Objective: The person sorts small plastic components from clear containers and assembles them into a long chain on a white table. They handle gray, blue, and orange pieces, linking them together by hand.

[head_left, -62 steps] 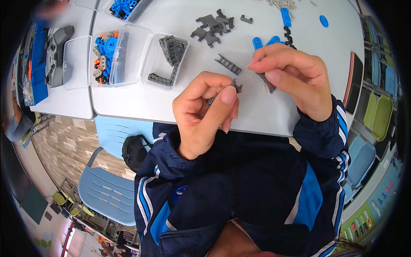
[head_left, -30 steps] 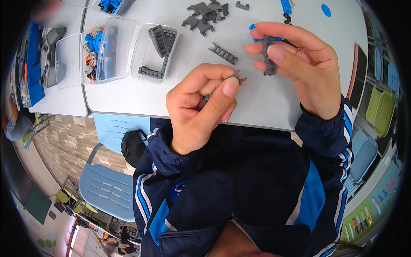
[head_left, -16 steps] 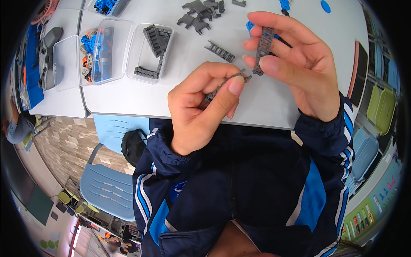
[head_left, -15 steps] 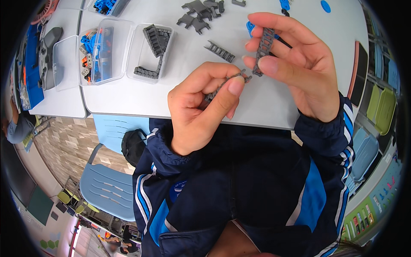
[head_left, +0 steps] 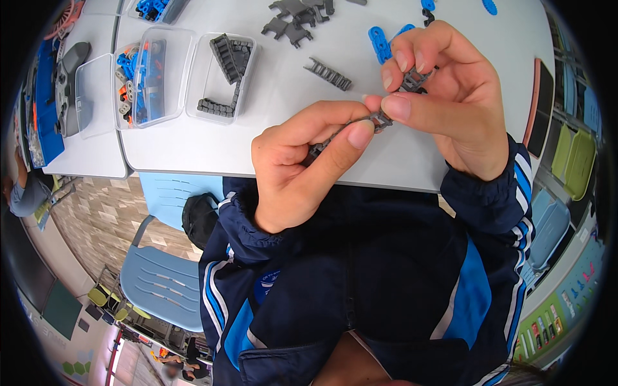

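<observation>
Left hand [head_left: 293, 161] closed around grey track strip [head_left: 317, 150]; right hand [head_left: 460, 109], half-curled, pinching second strip [head_left: 413, 80] just beside.

White table [head_left: 193, 148], light-blue chair [head_left: 158, 286] beside; wood-patterned floor [head_left: 96, 209]; dark board [head_left: 29, 260] on left wall [head_left: 59, 249].

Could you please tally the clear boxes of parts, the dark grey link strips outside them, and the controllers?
Clear boxes of parts: 3
Dark grey link strips: 3 (one on the table, one in the left hand, one in the right hand; any join between the held two is hidden)
Controllers: 1
Total: 7
</observation>
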A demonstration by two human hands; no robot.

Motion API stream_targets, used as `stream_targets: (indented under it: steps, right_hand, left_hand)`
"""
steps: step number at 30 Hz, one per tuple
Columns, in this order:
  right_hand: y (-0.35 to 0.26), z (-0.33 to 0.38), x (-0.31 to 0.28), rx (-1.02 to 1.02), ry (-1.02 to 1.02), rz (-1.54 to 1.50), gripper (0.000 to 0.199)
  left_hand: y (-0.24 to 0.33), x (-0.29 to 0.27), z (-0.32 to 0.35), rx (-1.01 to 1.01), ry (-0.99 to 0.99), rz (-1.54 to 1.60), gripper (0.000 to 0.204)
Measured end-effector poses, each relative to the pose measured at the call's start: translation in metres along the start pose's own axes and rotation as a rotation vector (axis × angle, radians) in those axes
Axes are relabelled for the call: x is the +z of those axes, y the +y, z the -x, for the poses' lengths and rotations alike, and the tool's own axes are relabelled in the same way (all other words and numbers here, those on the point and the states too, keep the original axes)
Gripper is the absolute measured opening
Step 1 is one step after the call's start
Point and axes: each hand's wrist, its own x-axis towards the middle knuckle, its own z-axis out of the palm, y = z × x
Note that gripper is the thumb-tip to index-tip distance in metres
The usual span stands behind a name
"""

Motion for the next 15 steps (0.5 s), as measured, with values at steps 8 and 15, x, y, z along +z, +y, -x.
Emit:
stream_targets:
  steps: [8, 15]
  right_hand:
    - [0.0020, -0.0017, -0.0009, -0.087, -0.024, 0.067, 0.041]
    - [-0.0025, -0.0035, -0.0005, -0.048, -0.027, -0.012, 0.030]
  left_hand:
    - [0.0039, -0.0008, -0.0004, -0.030, 0.020, -0.035, 0.021]
    - [0.0037, -0.0007, -0.0001, -0.014, 0.028, -0.098, 0.022]
